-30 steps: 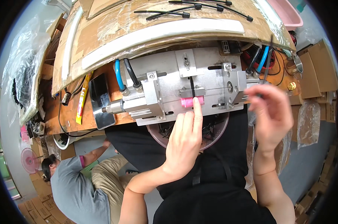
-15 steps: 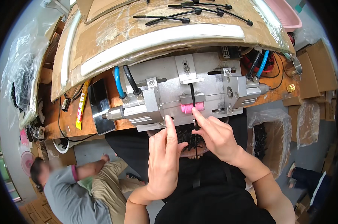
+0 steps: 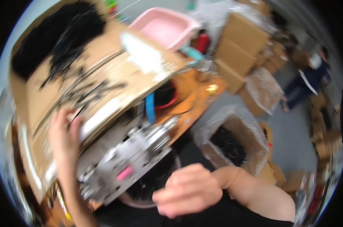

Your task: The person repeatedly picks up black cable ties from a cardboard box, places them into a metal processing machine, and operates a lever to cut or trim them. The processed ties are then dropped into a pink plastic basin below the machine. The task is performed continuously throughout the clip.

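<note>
My left hand [image 3: 65,132] is over the plastic-wrapped cardboard [image 3: 39,102], its thumb and finger closed round a thin black cable tie [image 3: 81,109]. Several loose black cable ties [image 3: 99,90] lie just beyond the fingertips. In front of my body is my right hand [image 3: 190,191], blurred, with its fingers curled in; whatever they may hold is hidden. Between my hands stands the grey metal fixture [image 3: 141,157] with a pink block [image 3: 125,173] on it. A round tub [image 3: 178,162] with small black pieces sits partly behind my right hand.
A large heap of black ties [image 3: 65,34] fills the far left. The plastic-lined box [image 3: 251,132] at the right holds black pieces. Behind are a pink basin [image 3: 164,28] and stacked cartons [image 3: 239,38]. Another person [image 3: 307,79] is far right.
The view has swung to the right. My left hand went from beside the fixture up to the ties on the cardboard. My right hand left the pink block and drew back, fingers curled.
</note>
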{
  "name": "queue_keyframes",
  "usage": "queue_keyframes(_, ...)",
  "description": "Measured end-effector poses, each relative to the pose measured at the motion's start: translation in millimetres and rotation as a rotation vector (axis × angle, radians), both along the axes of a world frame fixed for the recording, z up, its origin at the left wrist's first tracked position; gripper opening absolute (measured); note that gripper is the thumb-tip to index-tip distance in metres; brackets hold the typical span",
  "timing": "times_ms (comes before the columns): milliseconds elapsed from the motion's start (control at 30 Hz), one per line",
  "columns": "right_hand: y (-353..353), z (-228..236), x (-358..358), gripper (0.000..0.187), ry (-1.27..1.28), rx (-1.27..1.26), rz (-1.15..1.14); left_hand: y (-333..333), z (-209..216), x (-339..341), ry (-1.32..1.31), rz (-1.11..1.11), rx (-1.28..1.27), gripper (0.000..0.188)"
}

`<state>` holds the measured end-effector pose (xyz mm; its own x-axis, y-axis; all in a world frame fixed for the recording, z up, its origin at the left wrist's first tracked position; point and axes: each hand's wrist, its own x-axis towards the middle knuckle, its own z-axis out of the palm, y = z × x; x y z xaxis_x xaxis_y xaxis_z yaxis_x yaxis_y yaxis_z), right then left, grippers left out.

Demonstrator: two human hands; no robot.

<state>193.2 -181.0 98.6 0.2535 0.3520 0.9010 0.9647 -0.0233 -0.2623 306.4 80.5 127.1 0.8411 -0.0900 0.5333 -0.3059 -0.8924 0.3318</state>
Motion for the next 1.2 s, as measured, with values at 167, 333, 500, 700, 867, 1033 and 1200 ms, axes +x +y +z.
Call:
queue_keyframes(167, -61.2, 33.0, -31.7, 0.016, -0.03, 0.171, 0.255, -2.5, -7.9, 41.2, 0.127, -0.107, -0.018, 0.009)
queue_keyframes(333, -42.2, 36.4, -43.3, 0.019, -0.166, 0.569, 0.26, -8.1, -9.4, 44.8, 0.157, -0.101, 0.014, 0.01)
queue_keyframes(500, -32.1, 26.0, -40.6, 0.02, -0.182, 0.665, 0.323, -5.3, -0.7, 43.0, 0.203, -0.093, 0.06, 0.012)
queue_keyframes(700, -38.6, 40.5, -52.8, 0.028, -0.064, 0.683, 0.475, 1.0, -6.1, 49.6, 0.16, -0.131, 0.094, 0.016)
queue_keyframes(867, -73.2, 51.3, -37.6, 0.046, 0.141, 0.291, 0.996, 27.2, -6.7, 43.0, 0.17, -0.074, 0.088, 0.018)
queue_keyframes(1033, -55.8, 50.4, -24.9, 0.047, 0.154, -0.185, 1.062, 28.2, -3.5, 31.4, 0.177, -0.034, 0.034, 0.021)
queue_keyframes(1200, -49.8, 32.8, 7.6, 0.026, 0.241, -0.804, 0.589, 45.6, 8.8, 10.4, 0.179, -0.105, 0.1, 0.015)
